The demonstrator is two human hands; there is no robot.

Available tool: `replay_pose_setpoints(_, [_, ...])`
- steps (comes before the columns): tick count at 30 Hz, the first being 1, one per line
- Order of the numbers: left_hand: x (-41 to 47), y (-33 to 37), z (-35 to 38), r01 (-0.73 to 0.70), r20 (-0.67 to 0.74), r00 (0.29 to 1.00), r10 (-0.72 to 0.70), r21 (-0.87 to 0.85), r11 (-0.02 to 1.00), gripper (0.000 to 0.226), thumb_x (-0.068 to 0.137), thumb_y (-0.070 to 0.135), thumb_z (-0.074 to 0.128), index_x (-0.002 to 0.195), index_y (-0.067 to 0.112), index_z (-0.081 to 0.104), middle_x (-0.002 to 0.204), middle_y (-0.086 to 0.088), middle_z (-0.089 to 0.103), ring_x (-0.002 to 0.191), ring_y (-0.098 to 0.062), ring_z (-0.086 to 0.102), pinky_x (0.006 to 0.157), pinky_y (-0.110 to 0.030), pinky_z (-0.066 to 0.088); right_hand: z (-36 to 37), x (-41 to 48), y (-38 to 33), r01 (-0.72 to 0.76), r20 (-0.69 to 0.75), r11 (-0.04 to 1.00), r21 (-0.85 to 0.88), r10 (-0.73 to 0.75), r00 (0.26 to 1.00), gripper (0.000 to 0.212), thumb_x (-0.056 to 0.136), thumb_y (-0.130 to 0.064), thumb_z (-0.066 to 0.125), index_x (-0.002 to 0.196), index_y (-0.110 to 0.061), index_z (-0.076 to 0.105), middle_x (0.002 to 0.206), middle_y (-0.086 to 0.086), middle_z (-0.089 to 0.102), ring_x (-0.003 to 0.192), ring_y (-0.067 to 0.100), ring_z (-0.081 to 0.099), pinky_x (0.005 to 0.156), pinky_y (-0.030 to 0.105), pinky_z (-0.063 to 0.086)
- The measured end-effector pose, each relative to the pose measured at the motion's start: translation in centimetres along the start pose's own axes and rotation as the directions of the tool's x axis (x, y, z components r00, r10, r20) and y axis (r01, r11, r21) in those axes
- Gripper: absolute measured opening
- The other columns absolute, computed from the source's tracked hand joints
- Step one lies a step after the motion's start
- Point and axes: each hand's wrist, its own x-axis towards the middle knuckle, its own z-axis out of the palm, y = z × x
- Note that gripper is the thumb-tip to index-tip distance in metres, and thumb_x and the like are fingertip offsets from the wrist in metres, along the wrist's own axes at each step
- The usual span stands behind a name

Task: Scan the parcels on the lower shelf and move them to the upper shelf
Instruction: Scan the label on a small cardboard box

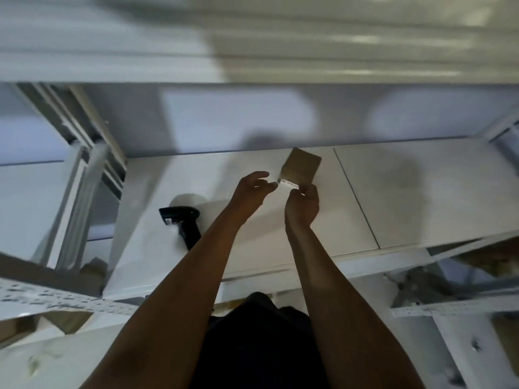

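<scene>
A small brown parcel (303, 165) is being held over the white upper shelf (421, 192), just above the middle of the frame; whether it is resting on the shelf cannot be told. Its near edge, by the white label (289, 184), is being pinched by the right hand (302, 204), whose fingers are curled onto it. The left hand (252, 189) is being held loosely curved with its fingertips at the label's left end, and a real grip there cannot be confirmed. The black scanner (182, 220) is lying untouched on the same shelf, left of centre, so this parcel's scan is judged done and its placing under way. No other parcel is being shown on this shelf. Brown shapes (66, 321) glimpsed beneath it at lower left and right are probably parcels awaiting their turn.
</scene>
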Motion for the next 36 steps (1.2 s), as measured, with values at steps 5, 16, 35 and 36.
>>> replay_pose_setpoints(5, [3.0, 2.7, 4.9, -0.058, 0.034, 0.998, 0.052, 0.179, 0.982, 0.041, 0.092, 0.016, 0.073, 0.132, 0.015, 0.063, 0.117, 0.003, 0.059, 0.105, -0.014, 0.057, 0.089, -0.025, 0.043, -1.2, 2.4, -0.5, -0.101, 0.168, 0.992, 0.073, 0.088, 0.982, 0.044, 0.085, -0.016, 0.058, 0.129, -0.012, 0.06, 0.124, 0.006, 0.068, 0.114, 0.023, 0.064, 0.099, 0.034, 0.049])
replay_pose_setpoints(16, [10.0, -0.6, 10.1, 0.124, -0.063, 0.992, -0.107, 0.517, 0.847, 0.131, 0.048, 0.084, 0.059, 0.161, 0.031, 0.02, 0.169, -0.008, 0.014, 0.156, -0.033, 0.015, 0.122, -0.049, 0.028, -4.3, 6.9, -1.2, -0.287, 0.535, 0.958, 0.018, 0.233, 0.812, 0.082, 0.083, 0.012, 0.038, 0.158, -0.015, 0.018, 0.105, 0.003, 0.055, 0.101, 0.021, 0.05, 0.086, 0.034, 0.042])
replay_pose_setpoints(35, [4.8, 0.4, 5.3, 0.071, -0.354, 0.907, -0.229, -0.405, 0.911, 0.086, 0.057, 0.05, 0.083, 0.123, 0.014, 0.043, 0.12, -0.018, 0.063, 0.093, -0.028, 0.071, 0.066, -0.037, 0.059, -2.4, 0.8, -4.0, 0.008, 0.444, 0.956, 0.295, -0.144, 0.884, 0.069, 0.087, 0.01, 0.045, 0.147, -0.023, 0.04, 0.12, -0.005, 0.065, 0.083, -0.012, 0.064, 0.067, 0.013, 0.051])
replay_pose_setpoints(36, [4.0, 0.3, 3.9, 0.061, -0.381, 0.893, -0.241, -0.428, 0.902, 0.084, 0.059, 0.05, 0.08, 0.124, 0.012, 0.044, 0.119, -0.017, 0.064, 0.093, -0.029, 0.07, 0.072, -0.041, 0.062, -1.8, -0.3, -4.3, 0.016, 0.446, 0.947, 0.321, -0.166, 0.88, 0.066, 0.085, 0.012, 0.044, 0.143, -0.018, 0.051, 0.128, -0.008, 0.061, 0.091, -0.017, 0.062, 0.073, 0.015, 0.053])
